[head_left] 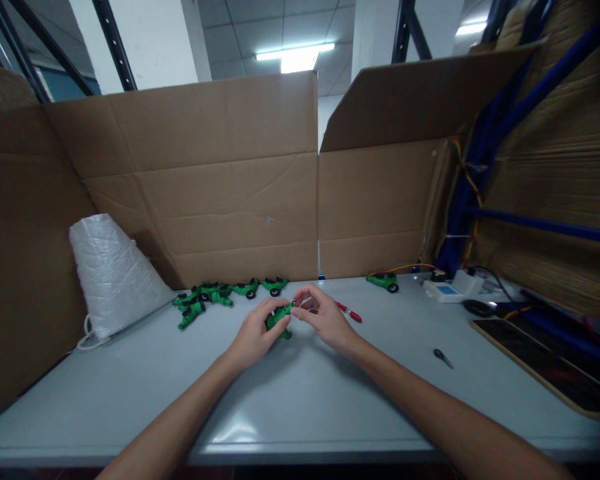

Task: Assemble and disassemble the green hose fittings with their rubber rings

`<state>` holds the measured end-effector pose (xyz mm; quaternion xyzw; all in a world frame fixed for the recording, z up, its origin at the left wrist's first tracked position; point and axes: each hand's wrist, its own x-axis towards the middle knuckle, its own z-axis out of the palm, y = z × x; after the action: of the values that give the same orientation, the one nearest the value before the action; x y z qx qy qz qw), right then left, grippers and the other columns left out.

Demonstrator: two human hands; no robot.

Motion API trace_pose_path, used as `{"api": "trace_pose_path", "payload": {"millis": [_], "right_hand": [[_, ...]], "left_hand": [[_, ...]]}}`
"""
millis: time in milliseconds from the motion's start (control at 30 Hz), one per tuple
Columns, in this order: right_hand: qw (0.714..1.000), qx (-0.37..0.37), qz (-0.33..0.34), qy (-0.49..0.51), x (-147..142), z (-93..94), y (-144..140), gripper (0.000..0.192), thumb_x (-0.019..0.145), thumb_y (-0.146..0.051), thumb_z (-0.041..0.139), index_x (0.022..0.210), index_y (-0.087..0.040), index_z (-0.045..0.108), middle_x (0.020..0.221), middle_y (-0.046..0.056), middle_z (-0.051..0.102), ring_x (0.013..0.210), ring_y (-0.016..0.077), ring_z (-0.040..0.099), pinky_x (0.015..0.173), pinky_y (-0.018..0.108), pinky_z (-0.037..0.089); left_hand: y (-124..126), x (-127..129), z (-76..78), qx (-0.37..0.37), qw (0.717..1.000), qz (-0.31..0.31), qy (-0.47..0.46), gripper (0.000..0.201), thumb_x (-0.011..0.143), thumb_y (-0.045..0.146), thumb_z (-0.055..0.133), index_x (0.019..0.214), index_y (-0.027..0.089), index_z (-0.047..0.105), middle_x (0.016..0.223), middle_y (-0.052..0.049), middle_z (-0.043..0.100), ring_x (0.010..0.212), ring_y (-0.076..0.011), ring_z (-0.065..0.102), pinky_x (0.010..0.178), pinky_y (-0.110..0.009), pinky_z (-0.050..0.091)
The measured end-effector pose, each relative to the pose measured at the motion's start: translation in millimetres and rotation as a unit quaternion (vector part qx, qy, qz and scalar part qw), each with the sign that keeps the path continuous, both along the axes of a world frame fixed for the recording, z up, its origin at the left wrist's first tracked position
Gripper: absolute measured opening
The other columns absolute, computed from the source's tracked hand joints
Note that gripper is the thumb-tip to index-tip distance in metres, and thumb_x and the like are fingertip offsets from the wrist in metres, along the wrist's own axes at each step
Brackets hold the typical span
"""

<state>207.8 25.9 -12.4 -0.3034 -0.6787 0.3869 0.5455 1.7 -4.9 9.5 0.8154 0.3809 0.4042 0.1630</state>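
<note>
Walls: we see brown cardboard sheets [200,180] standing around the bench.
Table: we face a pale grey top [300,393].
Light: a ceiling tube [295,53] glows above us.
Right: blue racking [530,220].

The surface [300,400] is smooth, pale grey laminate with a soft sheen that catches the ceiling light. The green part [279,319] in the bare fingers [273,308] looks like matt moulded plastic, as do the loose green parts [215,293] with their black rubbery wheels. The cardboard [205,187] walls are matt brown, creased and fibrous. The white sack [113,273] is woven plastic, faintly shiny and crinkled. The red pen [349,311] is glossy plastic; the small tool [443,357] looks like dark metal.
</note>
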Motion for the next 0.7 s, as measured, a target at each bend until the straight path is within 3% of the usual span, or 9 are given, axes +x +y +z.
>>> {"api": "trace_pose_path", "payload": {"millis": [333,700], "right_hand": [[0.997,0.055,-0.003,-0.051,6.0,0.3,1.7,0.024,0.093,-0.041,0.069,0.109,-0.024,0.074,0.106,0.005,0.071,0.083,0.0196,0.065,0.078,0.034,0.053],[0.981,0.147,-0.028,-0.124,10.1,1.0,-1.9,0.028,0.103,-0.037,0.061,0.124,-0.029,0.078,0.110,0.008,0.070,0.103,0.0251,0.067,0.095,0.041,0.053]], "left_hand": [[1.3,0.7,-0.6,-0.011,1.000,-0.006,-0.015,0.032,0.102,0.040,0.060,0.127,0.023,0.071,0.122,-0.008,0.075,0.113,-0.0251,0.067,0.105,-0.038,0.049],[4.6,1.4,-2.9,-0.066,0.996,-0.017,-0.065,0.031,0.099,0.040,0.066,0.124,0.023,0.075,0.122,-0.008,0.077,0.112,-0.0259,0.070,0.101,-0.037,0.052]]}}
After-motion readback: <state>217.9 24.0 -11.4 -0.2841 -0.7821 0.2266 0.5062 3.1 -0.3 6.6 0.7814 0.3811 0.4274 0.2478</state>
